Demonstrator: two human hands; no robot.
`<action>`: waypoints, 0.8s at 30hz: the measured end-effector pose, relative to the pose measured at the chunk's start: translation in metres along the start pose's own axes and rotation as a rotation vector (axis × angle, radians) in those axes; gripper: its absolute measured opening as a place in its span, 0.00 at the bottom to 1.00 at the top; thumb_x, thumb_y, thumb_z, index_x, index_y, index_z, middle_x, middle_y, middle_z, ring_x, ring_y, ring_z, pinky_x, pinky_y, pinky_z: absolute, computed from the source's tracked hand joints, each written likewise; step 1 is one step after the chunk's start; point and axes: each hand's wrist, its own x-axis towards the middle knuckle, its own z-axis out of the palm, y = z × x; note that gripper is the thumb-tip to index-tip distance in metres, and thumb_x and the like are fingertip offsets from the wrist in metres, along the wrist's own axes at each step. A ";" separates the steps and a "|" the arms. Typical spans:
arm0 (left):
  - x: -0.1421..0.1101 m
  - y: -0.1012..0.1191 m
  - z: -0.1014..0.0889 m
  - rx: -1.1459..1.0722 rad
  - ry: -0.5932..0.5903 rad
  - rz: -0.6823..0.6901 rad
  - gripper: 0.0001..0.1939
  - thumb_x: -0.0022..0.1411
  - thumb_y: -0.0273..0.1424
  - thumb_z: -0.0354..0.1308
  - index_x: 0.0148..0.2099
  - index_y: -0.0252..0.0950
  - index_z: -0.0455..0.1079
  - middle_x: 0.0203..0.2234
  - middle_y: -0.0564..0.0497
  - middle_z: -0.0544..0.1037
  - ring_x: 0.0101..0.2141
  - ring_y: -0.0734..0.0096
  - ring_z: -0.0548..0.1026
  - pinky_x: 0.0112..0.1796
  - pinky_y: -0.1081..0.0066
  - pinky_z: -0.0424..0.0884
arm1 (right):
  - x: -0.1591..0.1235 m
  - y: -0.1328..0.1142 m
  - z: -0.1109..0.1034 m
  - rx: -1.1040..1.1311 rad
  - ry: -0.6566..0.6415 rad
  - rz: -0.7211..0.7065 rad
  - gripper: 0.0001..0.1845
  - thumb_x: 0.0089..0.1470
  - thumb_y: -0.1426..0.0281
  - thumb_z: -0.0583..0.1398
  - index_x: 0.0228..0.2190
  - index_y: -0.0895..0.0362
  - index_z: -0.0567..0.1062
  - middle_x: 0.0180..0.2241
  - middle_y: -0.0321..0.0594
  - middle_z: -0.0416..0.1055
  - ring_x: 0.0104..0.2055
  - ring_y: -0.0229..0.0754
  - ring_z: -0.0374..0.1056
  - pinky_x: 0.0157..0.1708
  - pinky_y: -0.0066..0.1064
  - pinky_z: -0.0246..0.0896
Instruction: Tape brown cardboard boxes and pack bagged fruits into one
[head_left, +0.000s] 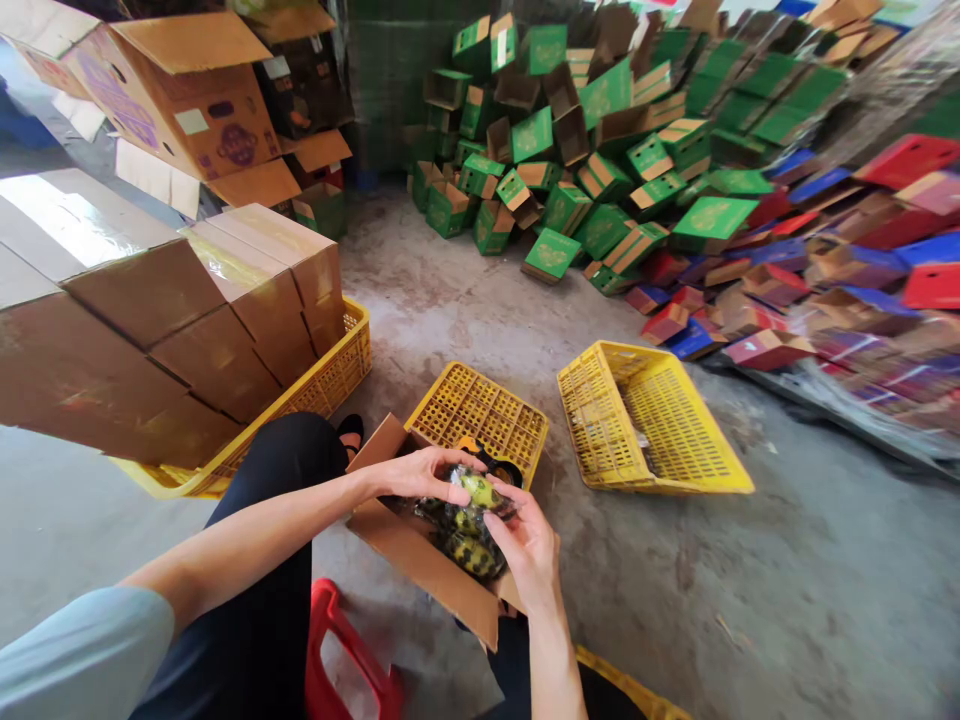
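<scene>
My left hand (431, 474) and my right hand (529, 540) meet over an open brown cardboard box (420, 560). Between their fingers is a rounded yellow-green item with dark spots, wrapped in clear plastic (480, 489). The left fingers curl over its top and left side, while the right thumb and fingers grip its right end. Below it in the box lie similar plastic-wrapped spotted items (474, 556); how many is partly hidden by my hands. An orange and black object (491, 460) sits just behind my hands, its kind unclear.
A yellow crate (480, 405) lies bottom-up beyond the box, with another yellow crate (652, 420) to the right. Taped cartons (217, 340) fill a yellow crate at left. A red stool (349, 650) is below. Green boxes (555, 250) and red-blue boxes (769, 350) are heaped behind.
</scene>
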 end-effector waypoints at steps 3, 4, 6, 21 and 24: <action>-0.001 -0.002 -0.001 -0.025 -0.057 -0.062 0.34 0.61 0.49 0.68 0.64 0.37 0.71 0.56 0.41 0.75 0.51 0.57 0.75 0.47 0.64 0.73 | -0.001 0.004 -0.001 0.005 -0.020 -0.006 0.18 0.54 0.65 0.69 0.48 0.50 0.79 0.57 0.45 0.75 0.58 0.53 0.72 0.59 0.46 0.68; -0.001 -0.003 -0.001 -0.031 -0.076 -0.080 0.34 0.61 0.49 0.68 0.64 0.38 0.71 0.55 0.41 0.75 0.50 0.57 0.76 0.45 0.65 0.74 | -0.001 0.006 -0.001 0.003 -0.025 -0.009 0.16 0.55 0.65 0.68 0.46 0.50 0.79 0.58 0.44 0.75 0.59 0.53 0.72 0.60 0.47 0.67; 0.000 -0.005 -0.001 -0.011 -0.092 -0.094 0.34 0.58 0.47 0.71 0.62 0.38 0.72 0.53 0.42 0.77 0.48 0.59 0.77 0.44 0.66 0.74 | -0.001 0.009 -0.001 -0.001 -0.034 -0.018 0.13 0.55 0.66 0.67 0.44 0.50 0.80 0.57 0.44 0.75 0.60 0.54 0.71 0.62 0.49 0.64; 0.001 -0.009 -0.001 0.352 0.068 0.049 0.31 0.52 0.35 0.75 0.59 0.36 0.76 0.48 0.47 0.82 0.47 0.59 0.78 0.50 0.67 0.70 | 0.001 0.000 -0.004 -0.161 -0.111 -0.025 0.28 0.60 0.57 0.65 0.60 0.50 0.73 0.62 0.45 0.71 0.64 0.54 0.67 0.66 0.49 0.60; 0.001 -0.010 0.001 0.335 0.042 0.063 0.31 0.53 0.35 0.75 0.60 0.37 0.75 0.48 0.47 0.81 0.47 0.59 0.78 0.51 0.66 0.69 | 0.001 0.006 -0.005 -0.255 -0.094 -0.031 0.29 0.58 0.56 0.67 0.59 0.51 0.74 0.60 0.46 0.74 0.61 0.54 0.70 0.64 0.49 0.64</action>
